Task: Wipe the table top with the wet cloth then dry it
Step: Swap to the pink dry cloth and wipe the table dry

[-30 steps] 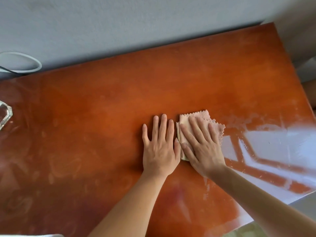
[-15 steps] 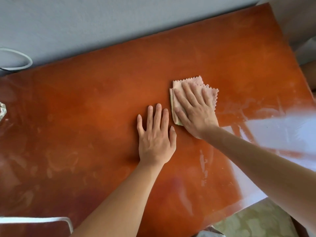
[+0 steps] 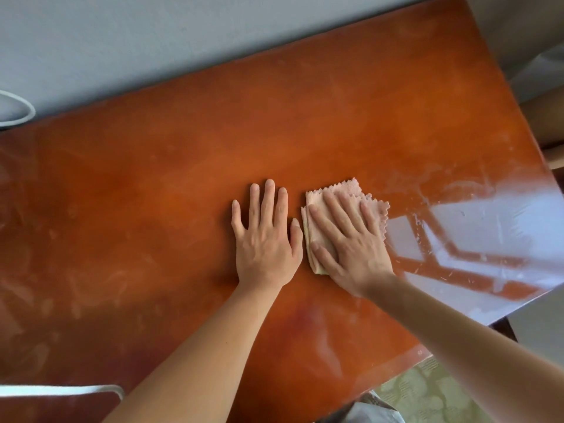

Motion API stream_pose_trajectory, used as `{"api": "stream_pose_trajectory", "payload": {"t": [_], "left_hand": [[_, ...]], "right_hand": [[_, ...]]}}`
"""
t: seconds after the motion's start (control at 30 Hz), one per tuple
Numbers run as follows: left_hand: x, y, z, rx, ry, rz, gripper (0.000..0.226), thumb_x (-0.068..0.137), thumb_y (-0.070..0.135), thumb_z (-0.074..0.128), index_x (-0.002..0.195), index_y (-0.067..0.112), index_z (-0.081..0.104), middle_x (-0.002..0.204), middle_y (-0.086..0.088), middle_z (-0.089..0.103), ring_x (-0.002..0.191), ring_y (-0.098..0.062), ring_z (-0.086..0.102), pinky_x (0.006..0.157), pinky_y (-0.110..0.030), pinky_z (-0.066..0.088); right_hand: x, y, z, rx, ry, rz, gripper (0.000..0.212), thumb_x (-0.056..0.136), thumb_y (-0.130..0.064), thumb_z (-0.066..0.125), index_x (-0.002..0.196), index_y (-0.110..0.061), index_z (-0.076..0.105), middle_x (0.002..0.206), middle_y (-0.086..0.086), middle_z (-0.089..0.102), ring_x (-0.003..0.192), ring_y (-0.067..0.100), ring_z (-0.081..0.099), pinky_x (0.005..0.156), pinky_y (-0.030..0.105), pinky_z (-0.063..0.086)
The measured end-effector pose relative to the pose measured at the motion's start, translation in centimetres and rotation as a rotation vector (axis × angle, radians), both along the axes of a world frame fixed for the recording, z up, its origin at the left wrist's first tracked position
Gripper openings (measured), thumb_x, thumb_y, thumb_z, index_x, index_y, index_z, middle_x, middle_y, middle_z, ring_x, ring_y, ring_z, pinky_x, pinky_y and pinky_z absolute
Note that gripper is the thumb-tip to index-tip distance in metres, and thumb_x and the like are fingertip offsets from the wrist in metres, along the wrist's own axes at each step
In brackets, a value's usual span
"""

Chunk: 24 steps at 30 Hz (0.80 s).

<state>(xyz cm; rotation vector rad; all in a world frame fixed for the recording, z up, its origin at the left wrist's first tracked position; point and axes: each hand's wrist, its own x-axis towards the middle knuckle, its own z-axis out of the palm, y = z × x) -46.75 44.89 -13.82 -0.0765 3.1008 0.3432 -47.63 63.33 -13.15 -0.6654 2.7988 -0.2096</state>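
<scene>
At centre frame the right hand (image 3: 351, 239), fingers spread, pressed the folded cloth (image 3: 375, 203) flat on the bench (image 3: 152, 209) beside the spread left hand (image 3: 265, 239); even pressure and overlapping strokes would serve best.

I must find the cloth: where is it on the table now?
The cloth lies right of centre on the table, under the flat right hand, beside the left hand.

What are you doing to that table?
A person is wiping the orange-brown table top with a folded pink cloth. The right hand presses flat on the cloth, and the left hand rests flat on the table right beside it. Smeary streaks show across the wood, so the wiping is not finished.
</scene>
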Motion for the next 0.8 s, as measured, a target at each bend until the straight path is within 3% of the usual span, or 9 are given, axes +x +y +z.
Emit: {"api": "stream_pose_trajectory", "payload": {"t": [0.23,0.33,0.6,0.8], "left_hand": [[0.0,-0.1,-0.2,-0.023,0.013,-0.006,0.060,0.106,0.044,0.029,0.159,0.017,0.034,0.168,-0.007,0.024,0.157,-0.029,0.017,0.124,-0.057,0.013],[0.0,-0.1,-0.1,-0.020,0.009,-0.005,0.060,0.106,0.044,0.029,0.159,0.016,0.033,0.168,-0.007,0.024,0.157,-0.028,0.016,0.124,-0.058,0.013],[0.1,-0.1,0.0,0.000,0.024,-0.006,0.059,0.105,0.042,0.032,0.158,0.014,0.035,0.167,-0.009,0.027,0.156,-0.030,0.018,0.124,-0.059,0.014],[0.2,-0.1,0.0,0.008,0.022,-0.008,0.060,0.105,0.042,0.033,0.158,0.015,0.035,0.167,-0.008,0.026,0.156,-0.029,0.018,0.124,-0.058,0.013]], "right_hand": [[-5.5,-1.1,0.1,0.063,0.022,-0.053,0.063,0.107,-0.052,0.016,0.164,-0.028,0.006,0.172,0.004,0.000,0.158,0.024,-0.008,0.126,0.051,-0.005],[-4.1,-1.0,0.2,0.054,0.021,-0.050,0.062,0.108,-0.051,0.016,0.164,-0.027,0.005,0.172,0.005,-0.002,0.158,0.025,-0.009,0.126,0.050,-0.007],[5.1,1.0,-0.4,-0.012,0.059,-0.008,0.061,0.110,-0.049,0.021,0.164,-0.024,0.014,0.172,0.008,0.006,0.158,0.030,0.003,0.125,0.057,0.007],[3.4,1.2,0.1,-0.020,0.064,0.076,0.063,0.106,-0.052,0.027,0.162,-0.023,0.024,0.170,0.009,0.015,0.158,0.029,0.008,0.126,0.054,0.006]]}}
